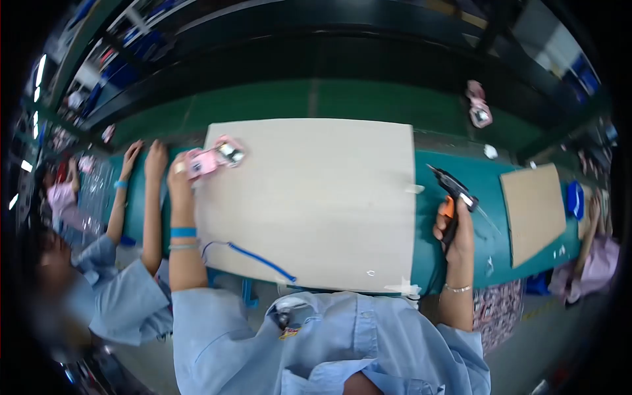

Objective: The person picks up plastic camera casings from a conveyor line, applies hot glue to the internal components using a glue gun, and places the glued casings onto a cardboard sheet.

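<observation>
My left hand (179, 181) is closed on one end of a pink plastic piece (203, 163), held over the upper left corner of a large pale board (309, 204). The piece's other end has a whitish and dark part; its exact kind is unclear. Something small and white shows on a finger of this hand. To the right of the board, my right hand (461, 227) grips a black glue gun (454, 187) with an orange trigger, its nozzle pointing up and left. A blue cord (263, 259) lies on the board's lower left part.
A second pink piece (479, 108) rests on the green surface at the back right. Brown cardboard (534, 214) lies on the teal table (484, 253) at right, near a blue object (575, 200). At left, a co-worker's hands (156, 158) are close to my left arm. Another person sits at far right.
</observation>
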`<state>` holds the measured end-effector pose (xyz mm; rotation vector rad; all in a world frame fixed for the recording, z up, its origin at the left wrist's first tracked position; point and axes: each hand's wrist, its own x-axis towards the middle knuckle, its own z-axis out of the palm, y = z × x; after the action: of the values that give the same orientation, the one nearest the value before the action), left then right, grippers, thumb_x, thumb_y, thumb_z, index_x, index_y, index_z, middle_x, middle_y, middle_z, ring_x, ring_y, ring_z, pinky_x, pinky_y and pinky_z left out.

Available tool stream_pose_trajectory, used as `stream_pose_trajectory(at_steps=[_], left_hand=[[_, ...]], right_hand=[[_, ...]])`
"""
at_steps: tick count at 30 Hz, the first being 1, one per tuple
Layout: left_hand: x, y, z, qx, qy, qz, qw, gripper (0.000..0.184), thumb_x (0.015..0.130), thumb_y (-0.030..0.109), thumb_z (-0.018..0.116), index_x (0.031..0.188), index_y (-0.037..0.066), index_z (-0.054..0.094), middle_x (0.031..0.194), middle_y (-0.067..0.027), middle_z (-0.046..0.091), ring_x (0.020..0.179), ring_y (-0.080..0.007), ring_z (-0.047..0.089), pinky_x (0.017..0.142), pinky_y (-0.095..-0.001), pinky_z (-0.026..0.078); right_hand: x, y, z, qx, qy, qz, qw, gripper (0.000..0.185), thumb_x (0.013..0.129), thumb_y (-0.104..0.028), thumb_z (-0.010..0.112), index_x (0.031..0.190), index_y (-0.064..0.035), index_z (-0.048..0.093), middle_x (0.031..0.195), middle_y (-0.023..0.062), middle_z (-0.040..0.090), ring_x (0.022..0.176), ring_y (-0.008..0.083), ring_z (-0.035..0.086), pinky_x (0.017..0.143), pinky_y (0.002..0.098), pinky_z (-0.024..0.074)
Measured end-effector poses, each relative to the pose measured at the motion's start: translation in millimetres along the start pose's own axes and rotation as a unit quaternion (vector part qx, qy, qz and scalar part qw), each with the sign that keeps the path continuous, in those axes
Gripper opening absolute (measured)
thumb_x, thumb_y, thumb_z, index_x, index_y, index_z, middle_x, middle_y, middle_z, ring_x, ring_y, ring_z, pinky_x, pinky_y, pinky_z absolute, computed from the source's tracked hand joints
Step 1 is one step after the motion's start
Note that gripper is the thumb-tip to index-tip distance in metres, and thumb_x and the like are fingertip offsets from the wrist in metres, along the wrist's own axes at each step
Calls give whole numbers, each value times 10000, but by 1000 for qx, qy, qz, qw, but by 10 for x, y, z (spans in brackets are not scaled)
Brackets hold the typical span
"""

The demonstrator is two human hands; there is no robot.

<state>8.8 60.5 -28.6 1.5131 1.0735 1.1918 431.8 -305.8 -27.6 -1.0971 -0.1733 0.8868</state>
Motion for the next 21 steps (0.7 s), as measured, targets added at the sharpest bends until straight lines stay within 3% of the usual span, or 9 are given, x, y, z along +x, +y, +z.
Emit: stream_pose_trajectory(at_steps=[1,2,6,10,14,15,18,19,21], left_hand=[[88,-81,-146,5,18,-19,1000,310,850,159,464,1107,58,604,1072,-83,615,887,-163,579,702,-231,483],[143,-107,-158,-16,-30,-19,999,310,850,159,464,1107,58,604,1072,-83,615,887,-163,579,702,-231,483],[285,-148,-175,140,-60,63,986,296,863,149,470,1110,47,599,1087,-83,611,920,-175,573,760,-243,465],[344,-117,-199,311,15,162,936,283,876,139,477,1112,36,594,1102,-84,606,954,-186,567,818,-256,447],[382,-27,-207,475,121,255,833,270,888,129,483,1115,25,589,1118,-84,601,988,-198,561,876,-268,429],[288,260,161,474,121,258,833,270,888,129,483,1115,25,589,1118,-84,601,988,-198,561,876,-268,429],[182,800,1521,227,-43,189,954,252,948,183,476,1096,23,602,1070,-85,623,1000,-203,566,889,-274,418],[143,969,1949,175,-89,161,967,259,946,228,498,1081,47,624,1026,-45,643,947,-153,572,823,-242,419],[49,1297,2775,120,-200,165,958,227,940,175,496,1042,17,622,995,-66,642,943,-167,581,869,-256,426]], right_hand=[[-12,-29,21,-15,10,1,1000,361,975,-343,420,939,-14,564,656,62,543,459,98,418,378,215,362],[-38,-74,47,-36,8,8,999,395,975,-345,416,855,-8,584,587,58,519,444,109,417,387,221,367],[-63,-112,33,-53,-5,0,999,426,978,-357,399,840,-9,602,565,46,530,431,111,454,397,206,373],[-78,-132,-18,-59,-17,-4,998,433,974,-368,402,845,-11,610,563,47,542,418,111,462,400,200,371],[-89,-143,-27,-49,-43,-12,998,432,969,-376,414,842,-14,611,562,47,546,416,110,466,406,199,371],[-110,-157,-27,-37,-50,-17,998,428,966,-380,423,838,-17,608,561,46,544,418,108,466,410,200,373],[-175,-202,-35,-12,-70,-27,997,420,960,-388,440,830,-23,603,559,44,540,421,105,466,420,201,376],[-195,-222,-37,-1,-73,-29,997,421,960,-388,441,831,-22,603,562,44,540,425,105,467,426,200,376],[-239,-266,-58,20,-78,-34,996,421,960,-389,441,834,-21,603,568,45,541,434,106,469,438,198,377]])
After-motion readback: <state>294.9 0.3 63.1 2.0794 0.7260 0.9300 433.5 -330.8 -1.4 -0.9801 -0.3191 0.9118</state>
